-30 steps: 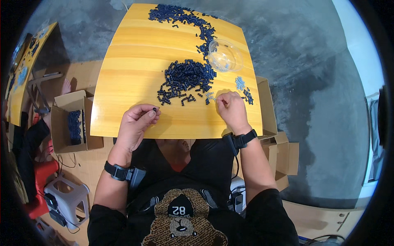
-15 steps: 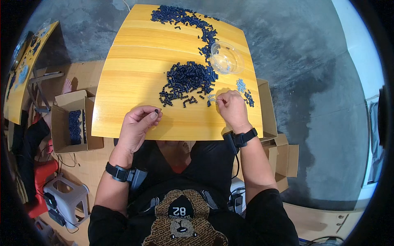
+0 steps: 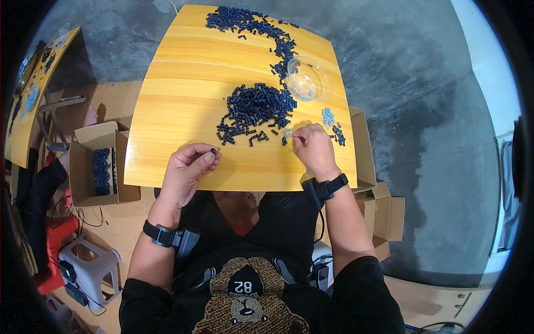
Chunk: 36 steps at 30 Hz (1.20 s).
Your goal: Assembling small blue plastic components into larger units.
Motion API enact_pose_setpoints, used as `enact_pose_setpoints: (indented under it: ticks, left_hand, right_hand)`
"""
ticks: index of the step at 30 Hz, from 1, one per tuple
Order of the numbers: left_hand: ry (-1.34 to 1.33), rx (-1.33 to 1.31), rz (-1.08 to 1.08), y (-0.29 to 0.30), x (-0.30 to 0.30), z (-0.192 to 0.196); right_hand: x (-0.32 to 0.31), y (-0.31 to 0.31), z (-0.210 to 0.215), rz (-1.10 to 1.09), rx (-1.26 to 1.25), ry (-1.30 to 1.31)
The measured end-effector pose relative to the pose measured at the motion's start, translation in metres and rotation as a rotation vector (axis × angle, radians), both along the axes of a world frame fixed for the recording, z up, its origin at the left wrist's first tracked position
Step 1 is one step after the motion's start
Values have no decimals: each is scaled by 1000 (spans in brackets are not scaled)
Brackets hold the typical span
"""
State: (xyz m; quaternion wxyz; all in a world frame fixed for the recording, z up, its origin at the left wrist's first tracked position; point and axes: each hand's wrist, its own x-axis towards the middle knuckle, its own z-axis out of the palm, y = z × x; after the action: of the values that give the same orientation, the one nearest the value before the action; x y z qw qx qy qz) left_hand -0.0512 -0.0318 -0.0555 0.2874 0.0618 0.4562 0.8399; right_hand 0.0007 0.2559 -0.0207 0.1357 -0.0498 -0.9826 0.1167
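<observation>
Between the thumb and forefinger of my left hand [image 3: 189,167] is a small black cylindrical part [image 3: 213,151], held just above the near side of the yellow wooden table [image 3: 167,111]. My right hand [image 3: 316,146] is pinched closed beside a few small silvery pins [image 3: 287,134]; what its fingertips hold, if anything, is hidden. A large heap of short black cylindrical parts [image 3: 258,104] lies beyond and between my hands. Right of my right hand are a small cluster of silvery pins [image 3: 327,116] and a little group of black parts [image 3: 339,134].
A clear round plastic bowl [image 3: 308,79] stands on the table's right side. More black parts [image 3: 239,19] trail from the far edge. Open cardboard boxes stand at the left [image 3: 92,178] and right [image 3: 384,209]. A grey plastic stool [image 3: 92,261] is at lower left.
Both hands stay almost where they were, the left still pinching the black part. A tiny shift of the whole view is all that otherwise differs.
</observation>
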Motion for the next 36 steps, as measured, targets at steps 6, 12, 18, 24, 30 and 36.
enact_pose_setpoints:
  ticks: [6,12,18,24,30,36]
  left_hand:
    - [15,1,-5,0,-1,-2]
    - [5,6,2,1,0,0]
    - [18,-27,12,2,0,2]
    - [12,-15,10,3,0,-1]
    - [22,-6,45,3,3,-1]
    - [19,-3,50,3,4,-2]
  right_hand:
    - [4,-1,5,3,22,-4]
    - [36,-12,14,-29,-41,67]
    - [60,-33,5,-38,-175,70]
    - [54,-14,-15,-80,-135,137]
    - [45,2,-13,-8,-227,219]
    - [65,17,-17,-198,-421,236]
